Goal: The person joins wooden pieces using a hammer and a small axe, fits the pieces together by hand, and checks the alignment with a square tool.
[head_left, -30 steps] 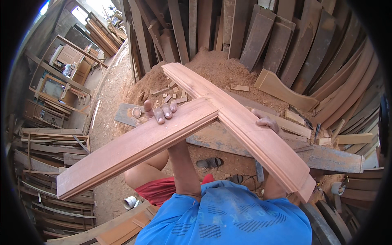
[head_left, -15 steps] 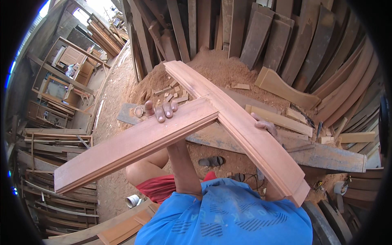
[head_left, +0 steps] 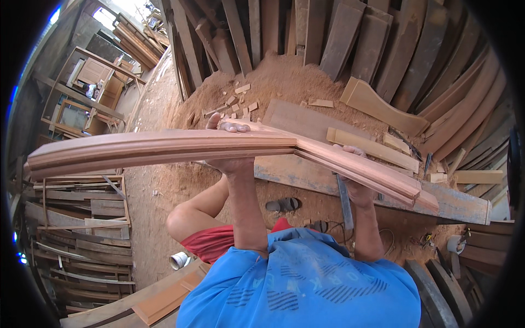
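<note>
Two moulded lengths of reddish wood, joined at an angle, form a wooden frame piece (head_left: 164, 143) that I hold up before my chest. Its grooved edge faces me, and the joint shows near the middle. My left hand (head_left: 232, 127) grips the longer length left of the joint, fingers over the far edge and palm underneath. On the shorter length, my right hand (head_left: 358, 191) holds from below, with fingertips showing beyond the far edge. The wood hides part of both hands. A narrow blue-grey bar (head_left: 344, 202) shows beside my right hand; whether they touch I cannot tell.
A long weathered plank (head_left: 295, 175) lies behind the piece, with pale offcuts (head_left: 377, 150) beyond it. Sawdust (head_left: 284, 79) is heaped against upright boards (head_left: 344, 44). Dark sandals (head_left: 283, 204) lie on the ground. Stacked curved timber (head_left: 82, 246) stands at left.
The frame piece has tipped so its moulded edge now faces me; its far arm has dropped from view behind it. Its left end has risen, and both hands have turned with it.
</note>
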`<action>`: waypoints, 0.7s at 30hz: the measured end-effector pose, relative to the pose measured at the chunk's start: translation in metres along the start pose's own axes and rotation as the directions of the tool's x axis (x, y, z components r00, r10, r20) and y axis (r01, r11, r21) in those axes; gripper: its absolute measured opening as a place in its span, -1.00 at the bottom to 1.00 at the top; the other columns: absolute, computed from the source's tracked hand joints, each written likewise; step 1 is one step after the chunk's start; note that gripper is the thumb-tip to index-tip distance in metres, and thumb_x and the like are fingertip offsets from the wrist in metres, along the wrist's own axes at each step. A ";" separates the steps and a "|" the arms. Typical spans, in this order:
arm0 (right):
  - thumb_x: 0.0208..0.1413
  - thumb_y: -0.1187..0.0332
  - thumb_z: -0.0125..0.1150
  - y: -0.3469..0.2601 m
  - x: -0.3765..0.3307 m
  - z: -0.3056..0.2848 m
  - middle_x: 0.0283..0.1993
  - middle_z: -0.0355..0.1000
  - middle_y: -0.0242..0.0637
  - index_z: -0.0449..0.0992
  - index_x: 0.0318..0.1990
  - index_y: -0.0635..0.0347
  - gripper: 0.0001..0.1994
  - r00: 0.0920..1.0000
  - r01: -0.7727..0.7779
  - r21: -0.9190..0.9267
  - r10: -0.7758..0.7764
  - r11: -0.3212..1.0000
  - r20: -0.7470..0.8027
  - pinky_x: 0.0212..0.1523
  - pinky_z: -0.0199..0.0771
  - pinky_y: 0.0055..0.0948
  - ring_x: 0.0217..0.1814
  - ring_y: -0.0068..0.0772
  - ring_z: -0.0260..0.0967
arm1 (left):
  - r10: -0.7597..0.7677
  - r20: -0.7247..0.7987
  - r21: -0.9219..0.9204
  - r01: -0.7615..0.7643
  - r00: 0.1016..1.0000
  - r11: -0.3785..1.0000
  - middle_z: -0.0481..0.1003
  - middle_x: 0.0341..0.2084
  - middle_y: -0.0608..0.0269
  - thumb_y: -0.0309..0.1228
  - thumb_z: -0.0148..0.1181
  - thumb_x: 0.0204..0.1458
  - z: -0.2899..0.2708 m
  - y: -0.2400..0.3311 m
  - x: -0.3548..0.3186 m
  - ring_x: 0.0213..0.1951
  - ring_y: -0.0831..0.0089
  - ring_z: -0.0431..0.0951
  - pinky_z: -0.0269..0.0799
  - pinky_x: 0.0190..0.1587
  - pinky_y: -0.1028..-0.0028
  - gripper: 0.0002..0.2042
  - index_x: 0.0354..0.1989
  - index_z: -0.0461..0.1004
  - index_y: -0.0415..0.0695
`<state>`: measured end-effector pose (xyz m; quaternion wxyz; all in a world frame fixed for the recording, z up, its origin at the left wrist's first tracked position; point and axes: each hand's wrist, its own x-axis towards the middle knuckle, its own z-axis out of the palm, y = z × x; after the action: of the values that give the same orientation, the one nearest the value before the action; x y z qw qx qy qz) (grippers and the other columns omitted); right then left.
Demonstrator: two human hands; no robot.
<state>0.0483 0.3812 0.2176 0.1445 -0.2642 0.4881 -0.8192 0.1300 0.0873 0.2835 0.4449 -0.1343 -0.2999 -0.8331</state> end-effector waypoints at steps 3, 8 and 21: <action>0.11 0.23 0.50 0.010 -0.010 -0.001 0.29 0.38 -0.15 0.33 0.23 0.20 -0.39 0.997 -0.063 0.055 0.065 0.996 -0.032 0.39 0.27 -0.30 0.36 -0.32 0.31 | -0.027 -0.075 0.039 0.030 0.997 0.999 0.63 -0.40 0.05 0.04 -0.08 0.29 0.005 0.004 -0.006 -0.33 0.15 0.67 0.62 -0.13 0.17 -0.44 0.14 0.50 -0.23; 0.13 0.21 0.49 0.022 -0.021 0.001 0.28 0.39 -0.17 0.33 0.23 0.22 -0.40 0.995 -0.085 0.106 0.090 0.991 -0.043 0.36 0.29 -0.32 0.35 -0.34 0.30 | -0.053 -0.207 0.053 0.065 0.977 0.996 0.62 -0.48 0.06 -0.06 -0.13 0.30 0.020 0.010 -0.015 -0.42 0.21 0.66 0.63 -0.25 0.19 -0.51 0.07 0.52 -0.23; 0.26 0.13 0.35 0.089 -0.043 0.025 -0.06 0.46 -0.42 0.45 0.06 0.19 -0.62 0.929 -0.190 0.042 0.194 0.981 -0.314 -0.20 0.53 -0.46 -0.11 -0.62 0.40 | 0.059 -0.631 0.475 0.325 0.773 0.818 0.30 0.21 0.07 0.11 -0.33 0.40 0.006 -0.002 -0.001 0.19 0.21 0.43 0.50 0.25 0.11 -0.45 0.39 0.14 0.04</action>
<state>0.0960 0.3414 0.1371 0.1451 -0.0795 0.5238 -0.8356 0.1289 0.0918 0.2870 0.4743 0.3057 -0.3759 -0.7351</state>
